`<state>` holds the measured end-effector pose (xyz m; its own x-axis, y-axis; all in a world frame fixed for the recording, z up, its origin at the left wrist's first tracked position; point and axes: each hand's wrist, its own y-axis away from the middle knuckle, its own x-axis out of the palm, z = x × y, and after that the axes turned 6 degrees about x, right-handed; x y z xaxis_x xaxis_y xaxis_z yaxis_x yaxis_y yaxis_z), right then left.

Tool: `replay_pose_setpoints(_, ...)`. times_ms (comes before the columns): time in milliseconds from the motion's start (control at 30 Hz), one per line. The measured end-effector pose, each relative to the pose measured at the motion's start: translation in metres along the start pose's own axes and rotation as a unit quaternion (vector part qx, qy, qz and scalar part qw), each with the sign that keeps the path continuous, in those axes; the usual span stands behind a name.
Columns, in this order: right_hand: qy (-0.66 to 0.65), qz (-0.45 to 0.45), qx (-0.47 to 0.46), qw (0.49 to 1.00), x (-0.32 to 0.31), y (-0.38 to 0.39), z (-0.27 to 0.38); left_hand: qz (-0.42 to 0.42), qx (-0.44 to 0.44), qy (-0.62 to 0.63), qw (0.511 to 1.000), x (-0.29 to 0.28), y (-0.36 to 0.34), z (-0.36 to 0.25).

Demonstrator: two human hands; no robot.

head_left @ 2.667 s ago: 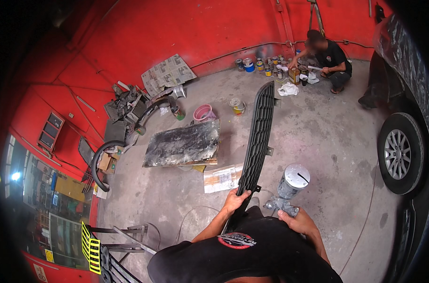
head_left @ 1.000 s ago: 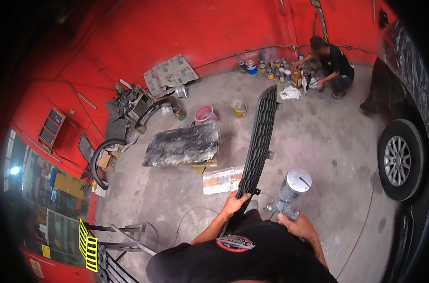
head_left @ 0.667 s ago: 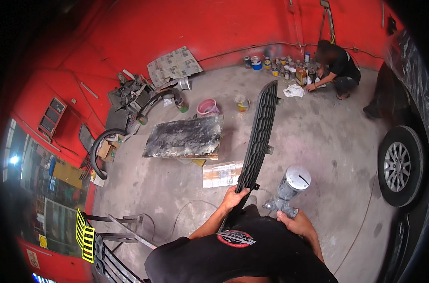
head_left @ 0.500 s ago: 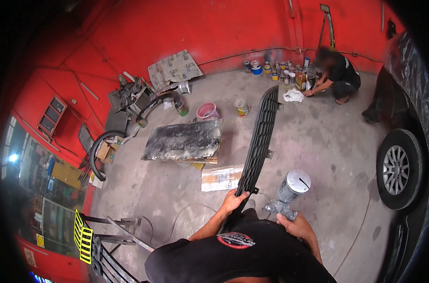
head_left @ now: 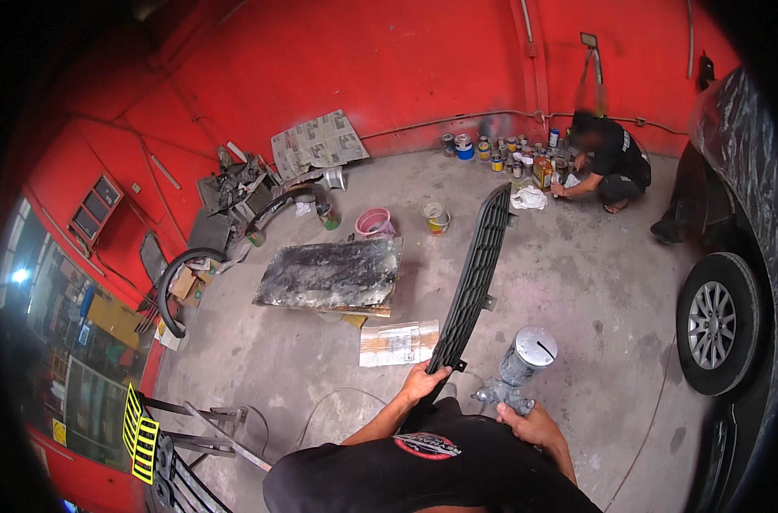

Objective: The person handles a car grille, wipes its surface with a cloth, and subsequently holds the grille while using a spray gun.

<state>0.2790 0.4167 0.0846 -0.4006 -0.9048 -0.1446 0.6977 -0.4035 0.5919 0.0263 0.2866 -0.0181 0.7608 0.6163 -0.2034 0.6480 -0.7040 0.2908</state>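
My left hand (head_left: 423,382) is closed around the lower part of a long black car grille (head_left: 470,286) with a honeycomb mesh. The grille stands up and away from me, leaning a little to the right, with small mounting tabs along its right edge. Its lowest end is hidden behind my left hand and shirt. To the right, my right hand (head_left: 530,423) grips a grey paint spray gun (head_left: 504,393) by its handle. A cup with a silver lid (head_left: 535,345) sits on top of the gun. The gun is apart from the grille.
A stained board (head_left: 329,275) lies low ahead, with flattened cardboard (head_left: 398,344) nearer. Beyond are a pink basin (head_left: 375,224), a bucket (head_left: 436,219) and several paint cans (head_left: 497,162). A person (head_left: 615,158) crouches beside the cans. A car wheel (head_left: 715,323) is at right, a metal stand (head_left: 196,427) at lower left.
The view has tilted slightly, so the floor things sit a little lower. Both hands keep their hold on the grille and the spray gun, which have barely moved relative to each other.
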Motion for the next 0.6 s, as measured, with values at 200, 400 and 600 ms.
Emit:
replay_pose_setpoints(200, -0.007, 0.005, -0.005, 1.0, 0.001, 0.0, 0.003, -0.01, 0.004, 0.009, 1.0, 0.0, 0.002, -0.007)
replay_pose_setpoints(400, 0.003, 0.004, -0.016, 1.0, 0.001, -0.003, 0.001, 0.006, -0.013, -0.023, 1.0, -0.004, 0.0, -0.001)
replay_pose_setpoints(600, -0.009, 0.001, -0.015, 1.0, 0.002, -0.001, 0.003, 0.008, -0.001, -0.014, 1.0, -0.004, 0.0, 0.003)
